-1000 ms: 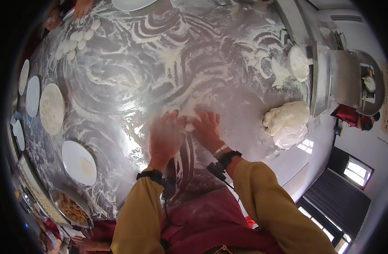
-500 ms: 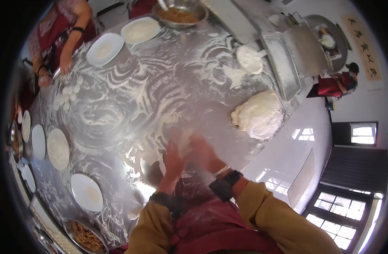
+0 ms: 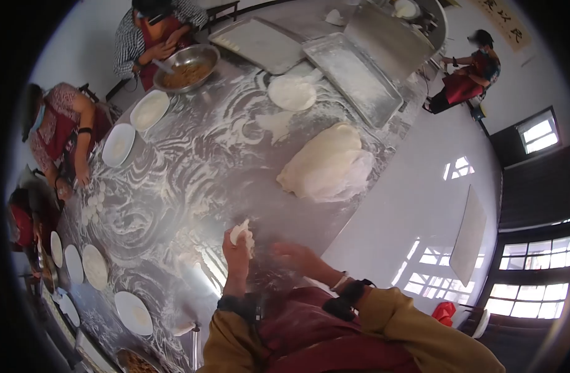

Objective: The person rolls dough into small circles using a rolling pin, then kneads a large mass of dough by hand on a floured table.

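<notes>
My left hand (image 3: 236, 256) is closed around a piece of dough (image 3: 244, 234), pale and uneven, which sticks out above and beside the fingers. To its right is my right hand (image 3: 296, 256), somewhat blurred, its fingers stretched toward the left with nothing visible in them. A gap separates this hand from the held dough. Beyond both hands lies a large smooth mound of dough (image 3: 328, 165) on the floured metal table (image 3: 247, 180).
Past the mound are a round white heap of flour (image 3: 291, 93) and a floured metal tray (image 3: 353, 78). White plates (image 3: 134, 313) line the left side. A steel bowl of filling (image 3: 186, 69) stands at the back. Co-workers (image 3: 67, 124) work at the far left; small dough pieces (image 3: 93, 205) lie near one.
My hands, together and blurred before, are now apart. The left holds the dough piece, while the right has moved off to the right. The view has turned toward the right.
</notes>
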Available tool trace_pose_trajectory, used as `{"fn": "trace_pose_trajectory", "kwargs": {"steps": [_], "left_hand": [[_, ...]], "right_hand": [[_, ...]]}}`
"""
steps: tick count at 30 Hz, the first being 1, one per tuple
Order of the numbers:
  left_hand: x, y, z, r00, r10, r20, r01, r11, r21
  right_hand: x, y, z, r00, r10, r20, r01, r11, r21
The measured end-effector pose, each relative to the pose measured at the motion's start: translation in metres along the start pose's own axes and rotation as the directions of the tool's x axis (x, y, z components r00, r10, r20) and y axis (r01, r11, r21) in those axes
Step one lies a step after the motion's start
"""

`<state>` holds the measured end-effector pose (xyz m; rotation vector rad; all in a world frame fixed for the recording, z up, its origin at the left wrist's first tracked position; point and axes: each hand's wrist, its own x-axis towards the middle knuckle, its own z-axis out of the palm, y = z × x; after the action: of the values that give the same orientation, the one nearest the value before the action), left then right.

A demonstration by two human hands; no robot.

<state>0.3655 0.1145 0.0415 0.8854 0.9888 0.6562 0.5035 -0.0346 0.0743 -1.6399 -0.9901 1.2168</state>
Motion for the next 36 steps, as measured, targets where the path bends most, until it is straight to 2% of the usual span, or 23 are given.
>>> {"fn": "trace_pose_trajectory", "kwargs": {"steps": [1, 2, 4, 5, 6, 8, 10, 11, 14, 17, 19, 22, 23, 26, 27, 28, 29, 30, 31, 33, 34, 36], "left_hand": [[0.000, 0.003, 0.006, 0.998, -0.060, -0.003, 0.060, 0.997, 0.037], [0.002, 0.002, 0.012, 0.999, -0.027, -0.023, 0.030, 0.994, 0.107], [0.013, -0.013, 0.023, 0.997, 0.047, -0.066, -0.030, 0.971, 0.237], [0.017, -0.021, 0.027, 0.986, 0.137, -0.090, -0.098, 0.933, 0.345], [0.022, -0.033, 0.028, 0.989, 0.097, -0.109, -0.032, 0.876, 0.482], [0.026, -0.052, 0.029, 0.985, 0.027, -0.172, 0.105, 0.697, 0.709], [-0.004, -0.049, 0.054, 0.979, 0.204, 0.000, -0.075, 0.360, 0.930], [-0.015, -0.049, 0.062, 0.960, 0.259, 0.104, -0.149, 0.157, 0.976], [-0.016, -0.072, 0.061, 0.985, 0.113, 0.127, -0.144, 0.160, 0.976], [-0.022, -0.077, 0.064, 0.975, 0.187, 0.121, -0.154, 0.168, 0.974], [-0.022, -0.074, 0.071, 0.983, 0.179, 0.033, -0.077, 0.242, 0.967], [-0.023, -0.074, 0.078, 0.976, 0.214, -0.045, -0.023, 0.304, 0.952], [-0.021, -0.076, 0.078, 0.969, 0.237, -0.066, -0.012, 0.316, 0.949], [-0.007, -0.090, 0.063, 0.881, 0.445, 0.162, -0.264, 0.178, 0.948], [-0.005, -0.073, 0.074, 0.956, 0.276, -0.102, -0.097, 0.623, 0.776], [0.001, -0.073, 0.070, 0.955, 0.054, -0.292, 0.125, 0.818, 0.561], [0.002, -0.075, 0.071, 0.952, -0.043, -0.303, 0.110, 0.972, 0.206], [0.003, -0.061, 0.080, 0.953, -0.122, -0.276, 0.076, 0.982, -0.171], [0.006, -0.039, 0.092, 0.966, -0.126, -0.226, 0.069, 0.967, -0.243], [0.011, 0.006, 0.127, 0.984, -0.131, -0.118, 0.074, 0.916, -0.394], [0.017, 0.020, 0.144, 0.995, -0.069, -0.076, 0.045, 0.958, -0.282], [0.030, 0.037, 0.171, 0.998, 0.037, 0.043, -0.035, 0.998, -0.052]], "right_hand": [[-0.017, -0.006, -0.026, 0.999, 0.012, -0.046, -0.016, 0.997, -0.074], [-0.035, -0.014, -0.054, 0.995, 0.022, -0.093, -0.036, 0.989, -0.147], [-0.069, -0.008, -0.103, 0.982, 0.100, -0.163, -0.130, 0.974, -0.183], [-0.086, 0.005, -0.126, 0.976, 0.084, -0.199, -0.118, 0.979, -0.166], [-0.102, 0.017, -0.145, 0.969, 0.071, -0.235, -0.108, 0.983, -0.149], [-0.125, 0.011, -0.178, 0.923, 0.178, -0.342, -0.185, 0.983, 0.014], [-0.132, 0.021, -0.203, 0.895, 0.160, -0.416, -0.185, 0.983, -0.020], [-0.129, 0.024, -0.214, 0.887, 0.133, -0.441, -0.171, 0.984, -0.047], [-0.101, 0.023, -0.239, 0.881, 0.035, -0.472, -0.126, 0.979, -0.162], [-0.047, 0.024, -0.254, 0.879, -0.120, -0.462, -0.016, 0.960, -0.280], [-0.008, 0.014, -0.259, 0.878, -0.189, -0.440, 0.025, 0.936, -0.352], [0.049, 0.002, -0.264, 0.816, -0.485, -0.316, 0.176, 0.728, -0.663], [0.063, -0.001, -0.262, 0.829, -0.486, -0.276, 0.168, 0.689, -0.705], [0.101, -0.002, -0.262, 0.866, -0.477, -0.153, 0.171, 0.569, -0.804], [0.108, 0.010, -0.264, 0.881, -0.460, -0.114, 0.175, 0.540, -0.823], [0.114, 0.014, -0.267, 0.893, -0.444, -0.077, 0.182, 0.511, -0.840], [0.117, 0.017, -0.272, 0.896, -0.443, -0.039, 0.212, 0.503, -0.838], [0.117, 0.017, -0.277, 0.895, -0.446, -0.012, 0.238, 0.499, -0.834], [0.117, 0.016, -0.284, 0.893, -0.449, 0.009, 0.258, 0.495, -0.830], [0.110, 0.010, -0.308, 0.908, -0.419, -0.019, 0.266, 0.612, -0.745], [0.106, 0.006, -0.323, 0.916, -0.400, -0.031, 0.266, 0.663, -0.700], [0.103, -0.005, -0.354, 0.935, -0.263, -0.240, 0.079, 0.811, -0.580]]}}
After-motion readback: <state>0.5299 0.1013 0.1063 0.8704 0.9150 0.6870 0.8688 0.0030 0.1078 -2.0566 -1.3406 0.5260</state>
